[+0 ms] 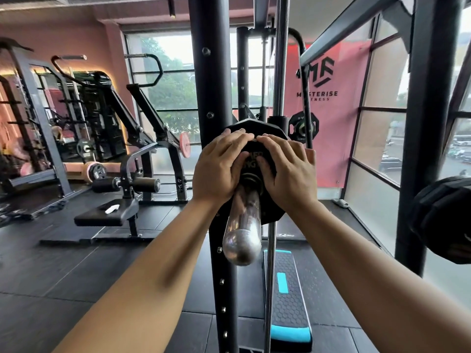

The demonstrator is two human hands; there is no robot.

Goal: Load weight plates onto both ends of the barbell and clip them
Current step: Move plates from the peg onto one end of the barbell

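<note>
Here we are on a gym floor of dark rubber tiles, pink walls and tall windows behind, machines lined up on the left and a pink banner [328, 103] hanging at the glass. Dead centre stands the black rack upright [211, 72], and just beside it the chrome barbell sleeve [243, 225] points straight back at the camera, its rounded end close and bright.

Look at the hands! Both forearms reach out long and nearly parallel. The left hand [219, 169] and the right hand [288, 171] lie flat on the face of the black weight plate [260, 159], one on each side of the sleeve, fingers stretched upward and nearly meeting near the top rim. Palms press; nothing is gripped.

The plate sits on the sleeve, well in from its tip. The hands cover most of its white lettering, so only a few letters show. How far in it is seated cannot be told, since everything behind it is hidden. At the right edge another dark plate [443, 217] is cut off by the frame. Below lies a black and teal step platform [288, 296], partly behind the upright.
</note>
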